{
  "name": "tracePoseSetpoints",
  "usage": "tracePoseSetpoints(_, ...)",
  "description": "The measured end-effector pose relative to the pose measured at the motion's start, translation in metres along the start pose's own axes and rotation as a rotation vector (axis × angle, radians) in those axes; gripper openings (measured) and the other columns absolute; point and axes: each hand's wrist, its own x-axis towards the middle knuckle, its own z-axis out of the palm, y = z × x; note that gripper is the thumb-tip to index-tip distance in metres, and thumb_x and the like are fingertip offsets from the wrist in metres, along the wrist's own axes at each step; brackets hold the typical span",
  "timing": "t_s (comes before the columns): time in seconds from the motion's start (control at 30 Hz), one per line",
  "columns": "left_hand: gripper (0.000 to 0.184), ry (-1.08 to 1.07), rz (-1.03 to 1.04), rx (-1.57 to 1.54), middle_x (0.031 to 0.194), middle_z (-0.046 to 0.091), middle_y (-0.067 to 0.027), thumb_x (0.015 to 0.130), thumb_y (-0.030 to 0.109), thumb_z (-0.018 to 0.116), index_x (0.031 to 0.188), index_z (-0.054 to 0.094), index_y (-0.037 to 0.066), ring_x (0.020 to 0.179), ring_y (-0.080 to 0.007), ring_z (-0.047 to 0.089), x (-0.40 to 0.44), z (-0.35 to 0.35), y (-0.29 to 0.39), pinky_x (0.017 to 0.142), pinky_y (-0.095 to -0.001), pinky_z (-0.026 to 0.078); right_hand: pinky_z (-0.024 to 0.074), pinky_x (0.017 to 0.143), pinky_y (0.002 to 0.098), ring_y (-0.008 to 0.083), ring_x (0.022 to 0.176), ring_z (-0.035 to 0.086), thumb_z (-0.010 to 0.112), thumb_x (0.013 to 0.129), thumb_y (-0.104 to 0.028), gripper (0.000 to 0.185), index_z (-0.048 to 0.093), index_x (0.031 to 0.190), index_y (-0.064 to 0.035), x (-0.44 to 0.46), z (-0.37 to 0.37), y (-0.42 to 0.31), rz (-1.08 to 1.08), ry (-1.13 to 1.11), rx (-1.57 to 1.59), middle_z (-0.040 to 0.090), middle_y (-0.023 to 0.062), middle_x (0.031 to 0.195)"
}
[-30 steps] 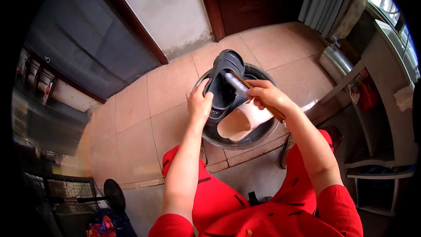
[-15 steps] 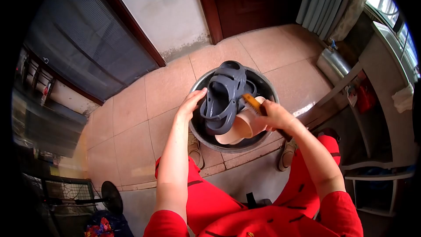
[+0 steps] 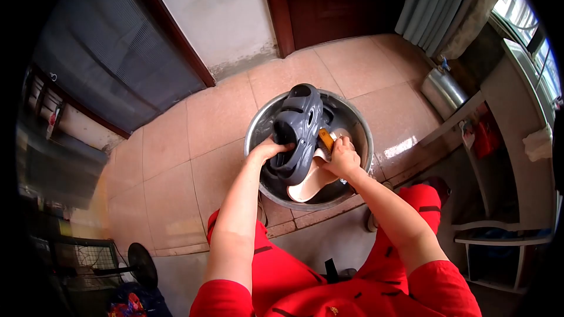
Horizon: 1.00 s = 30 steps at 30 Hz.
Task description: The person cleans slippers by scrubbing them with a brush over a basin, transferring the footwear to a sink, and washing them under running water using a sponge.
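A dark grey clog (image 3: 309, 131) lies tilted in a round metal basin (image 3: 252, 131) between my knees. My left hand (image 3: 272, 148) grips the clog's near left side, with the thumb inside its opening. In my right hand (image 3: 345, 157) is a scrubbing brush (image 3: 326, 139) with an orange-brown back, held against the clog's right side. Its bristles are mostly hidden. A beige slipper (image 3: 309, 183) rests in the basin under my right hand. Part of another dark grey shoe shows behind the clog.
Pink floor tiles (image 3: 223, 105) surround the basin. A steel container with a blue tap (image 3: 445, 91) stands at the right, near a pale wooden shelf unit (image 3: 517, 135). At the lower left is a black round-based stand (image 3: 142, 265). A dark red door (image 3: 346, 6) is at the back.
The clog has turned onto its side, showing more of its right side. My left hand has shifted its grip into the opening. My right hand and the brush have moved slightly left.
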Motion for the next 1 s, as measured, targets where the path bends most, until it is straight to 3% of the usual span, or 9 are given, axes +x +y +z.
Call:
tracePoseSetpoints(0.1, 0.085, 0.149, 0.074, 0.195, 0.126, 0.058, -0.0153, 0.061, 0.026, 0.087, 0.132, 0.047, 0.001, 0.119, -0.0265, 0.053, 0.013, 0.003, -0.013, 0.102, -0.0351, 0.04, 0.0485, 0.091, 0.0395, 0.0342, 0.114, 0.055, 0.076, 0.067, -0.045, 0.078, 0.045, 0.121, 0.0015, 0.013, 0.004, -0.005, 0.063, -0.055, 0.005, 0.046, 0.0158, 0.122)
tracePoseSetpoints(0.2, 0.085, 0.186, 0.14, 0.263, 0.124, 0.059, -0.0182, 0.06, 0.027, 0.087, 0.131, 0.047, 0.003, 0.117, -0.0304, 0.055, 0.033, 0.005, -0.035, 0.101, -0.0368, 0.042, 0.0512, 0.086, 0.0408, 0.0364, 0.104, 0.061, 0.071, 0.073, -0.025, 0.055, 0.047, 0.115, 0.0013, 0.025, 0.009, -0.009, 0.113, -0.135, -0.042, 0.044, 0.0183, 0.125)
tracePoseSetpoints(0.3, 0.086, 0.26, 0.028, 0.451, 0.124, 0.059, -0.0207, 0.061, 0.03, 0.086, 0.132, 0.045, 0.004, 0.118, -0.0327, 0.054, 0.021, 0.01, -0.023, 0.1, -0.0382, 0.042, 0.0513, 0.085, 0.0418, 0.0371, 0.101, 0.062, 0.069, 0.073, -0.021, 0.051, 0.047, 0.113, 0.0019, 0.036, 0.022, -0.007, 0.106, -0.106, -0.05, 0.043, 0.0203, 0.125)
tracePoseSetpoints(0.37, 0.09, 0.235, 0.155, 0.442, 0.127, 0.055, -0.0213, 0.063, 0.036, 0.083, 0.138, 0.04, 0.01, 0.119, -0.0357, 0.053, 0.029, 0.008, -0.042, 0.1, -0.0412, 0.043, 0.0518, 0.085, 0.0425, 0.0376, 0.1, 0.063, 0.068, 0.075, -0.018, 0.048, 0.047, 0.114, 0.0024, 0.034, 0.022, -0.009, 0.109, -0.111, -0.037, 0.043, 0.0205, 0.125)
tracePoseSetpoints(0.53, 0.095, 0.361, -0.016, 0.775, 0.134, 0.047, -0.0187, 0.067, 0.044, 0.08, 0.145, 0.03, 0.023, 0.118, -0.0395, 0.052, 0.001, 0.027, -0.01, 0.098, -0.0454, 0.044, 0.0532, 0.081, 0.044, 0.0393, 0.095, 0.064, 0.067, 0.076, -0.015, 0.045, 0.048, 0.112, 0.0032, 0.031, 0.023, -0.009, 0.084, -0.106, -0.027, 0.042, 0.0218, 0.123)
tracePoseSetpoints(0.67, 0.094, 0.35, -0.083, 0.787, 0.132, 0.051, -0.0188, 0.067, 0.044, 0.08, 0.145, 0.031, 0.022, 0.119, -0.0392, 0.051, 0.003, 0.025, -0.003, 0.098, -0.0448, 0.044, 0.0532, 0.078, 0.0449, 0.0394, 0.091, 0.064, 0.068, 0.072, -0.016, 0.045, 0.048, 0.107, 0.0029, 0.035, 0.031, -0.006, 0.055, -0.04, -0.017, 0.045, 0.0236, 0.119)
tracePoseSetpoints(0.73, 0.091, 0.266, 0.077, 0.618, 0.13, 0.053, -0.0177, 0.067, 0.039, 0.081, 0.143, 0.035, 0.02, 0.122, -0.0351, 0.051, 0.015, 0.009, -0.02, 0.099, -0.0423, 0.043, 0.0532, 0.078, 0.0454, 0.0397, 0.09, 0.064, 0.068, 0.072, -0.016, 0.045, 0.048, 0.106, 0.0032, 0.033, 0.03, -0.004, 0.047, -0.028, 0.003, 0.045, 0.0239, 0.118)
tracePoseSetpoints(0.87, 0.095, 0.136, 0.181, 0.17, 0.131, 0.054, -0.0138, 0.056, 0.021, 0.09, 0.136, 0.042, 0.0, 0.124, -0.0249, 0.049, 0.013, -0.001, -0.004, 0.106, -0.0347, 0.036, 0.0527, 0.079, 0.0465, 0.0427, 0.09, 0.063, 0.068, 0.071, -0.014, 0.045, 0.047, 0.107, 0.0033, 0.032, 0.018, 0.0, 0.031, 0.014, 0.074, 0.047, 0.0229, 0.116)
tracePoseSetpoints(1.0, 0.103, 0.138, 0.338, 0.188, 0.135, 0.05, -0.0157, 0.056, 0.014, 0.088, 0.142, 0.034, 0.004, 0.126, -0.0273, 0.046, -0.002, -0.007, 0.019, 0.107, -0.036, 0.036, 0.0507, 0.083, 0.0465, 0.0425, 0.097, 0.06, 0.069, 0.068, -0.008, 0.047, 0.046, 0.108, 0.0027, 0.016, 0.007, 0.002, 0.009, 0.097, 0.111, 0.049, 0.0225, 0.113)
